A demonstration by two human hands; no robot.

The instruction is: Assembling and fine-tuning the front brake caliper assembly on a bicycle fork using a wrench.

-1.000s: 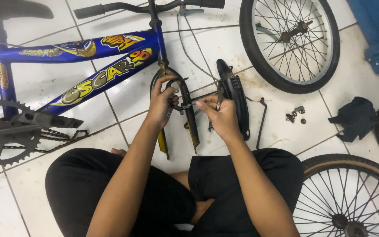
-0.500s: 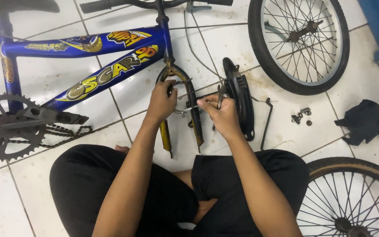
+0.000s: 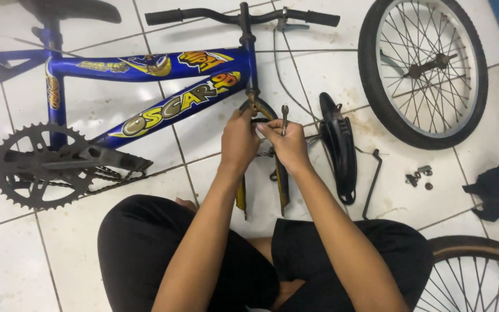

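Head view shows the left hand (image 3: 239, 141) clenched on the crown of the fork (image 3: 263, 151), which lies on the white tile floor (image 3: 145, 138) below the blue frame (image 3: 163, 86), its legs pointing toward the person's knees. The right hand (image 3: 287, 145) pinches a small wrench (image 3: 285, 117) upright at the crown; what its jaw bites on is hidden, probably a brake bolt. Fork and wrench are stiff steel, the fork fairly heavy and best held at the crown as now, the wrench light, likely greasy and apt to slip, so gripped low on its shank. A black mudguard (image 3: 338, 149) lies just beside, loose nuts (image 3: 419, 176) further right, near a wheel (image 3: 424, 70). Compared with half a second ago, both hands have closed in on the crown and the wrench stands more upright.
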